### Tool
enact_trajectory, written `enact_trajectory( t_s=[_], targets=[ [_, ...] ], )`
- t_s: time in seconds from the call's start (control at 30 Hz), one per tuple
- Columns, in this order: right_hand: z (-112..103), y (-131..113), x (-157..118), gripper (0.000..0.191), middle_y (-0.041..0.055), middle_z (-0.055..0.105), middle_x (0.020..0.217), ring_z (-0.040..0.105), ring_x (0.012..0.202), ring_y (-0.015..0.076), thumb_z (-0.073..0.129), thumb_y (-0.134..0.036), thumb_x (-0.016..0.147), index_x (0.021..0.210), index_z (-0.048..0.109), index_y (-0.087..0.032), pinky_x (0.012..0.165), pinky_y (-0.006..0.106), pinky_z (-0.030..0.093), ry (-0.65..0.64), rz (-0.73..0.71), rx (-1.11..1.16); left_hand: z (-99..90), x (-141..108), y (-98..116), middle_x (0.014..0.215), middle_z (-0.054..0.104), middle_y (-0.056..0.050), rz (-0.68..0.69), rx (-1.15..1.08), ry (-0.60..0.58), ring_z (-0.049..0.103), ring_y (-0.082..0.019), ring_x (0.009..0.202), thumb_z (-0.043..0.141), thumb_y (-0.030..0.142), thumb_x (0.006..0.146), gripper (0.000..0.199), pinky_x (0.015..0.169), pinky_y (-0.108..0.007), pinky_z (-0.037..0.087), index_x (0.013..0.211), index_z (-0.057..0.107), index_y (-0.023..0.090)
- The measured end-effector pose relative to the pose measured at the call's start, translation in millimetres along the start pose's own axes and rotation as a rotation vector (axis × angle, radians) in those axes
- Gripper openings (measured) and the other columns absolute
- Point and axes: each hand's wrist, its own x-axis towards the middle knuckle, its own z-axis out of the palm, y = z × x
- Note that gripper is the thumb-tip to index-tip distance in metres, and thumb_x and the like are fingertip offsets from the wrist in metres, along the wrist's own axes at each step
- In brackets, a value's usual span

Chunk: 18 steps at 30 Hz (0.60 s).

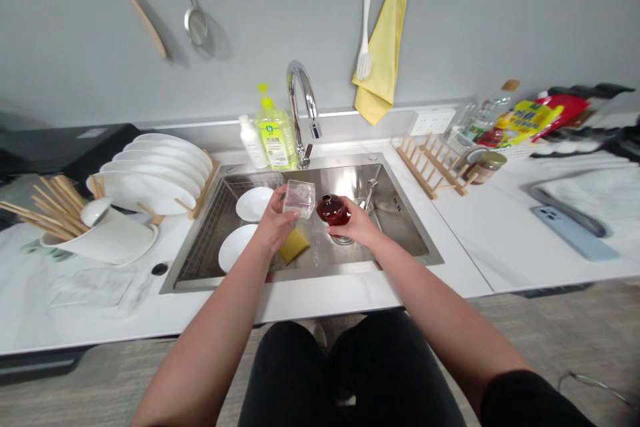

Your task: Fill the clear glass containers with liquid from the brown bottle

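Note:
Over the middle of the steel sink point(395, 240), my left hand point(275, 223) grips a clear, square plastic box point(300, 197). Beside it, my right hand point(359, 221) is closed around a dark red-brown glass bottle point(332, 209) with a small open neck, held upright and apart from the box. A yellow sponge point(293, 245) lies below the box, close to my left wrist. To the left, two white bowls sit in the sink's wire rack; the farther bowl point(253, 204) shows whole, while my forearm partly covers the nearer bowl point(234, 248).
Behind the sink stand a chrome faucet point(303, 100), a green dish soap bottle point(277, 137) and a white bottle point(253, 142). White plates point(145, 181) and a utensil holder point(117, 243) are left. A wooden rack point(433, 165), a jar point(485, 167) and a blue phone point(575, 233) are right.

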Motion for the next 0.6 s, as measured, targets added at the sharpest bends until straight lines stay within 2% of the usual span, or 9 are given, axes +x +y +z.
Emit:
enact_trajectory(
  t_s=[0.4, 0.6],
  targets=[
    [1.0, -5.8, -1.4, 0.083, 0.011, 0.082, 0.133, 0.078, 0.119, 0.0319, 0.104, -0.04, 0.066, 0.14, 0.071, -0.021, 0.113, 0.049, 0.059, -0.013, 0.033, 0.065, -2.3, -1.6, -1.0, 0.125, 0.081, -0.001, -0.058, 0.009, -0.01, 0.079, -0.021, 0.104, 0.105, 0.018, 0.07, 0.076, 0.093, -0.036, 0.065, 0.137, 0.072, 0.034],
    [0.7, -0.7, -0.7, 0.085, 0.01, 0.082, 0.134, 0.078, 0.12, 0.0323, 0.106, -0.04, 0.064, 0.139, 0.071, -0.023, 0.113, 0.049, 0.06, -0.013, 0.026, 0.057, -3.9, 0.4, -3.9, 0.127, 0.081, -0.002, -0.041, 0.041, 0.014, 0.078, -0.021, 0.104, 0.107, 0.018, 0.065, 0.079, 0.092, -0.036, 0.065, 0.136, 0.074, 0.034]
  ],
)
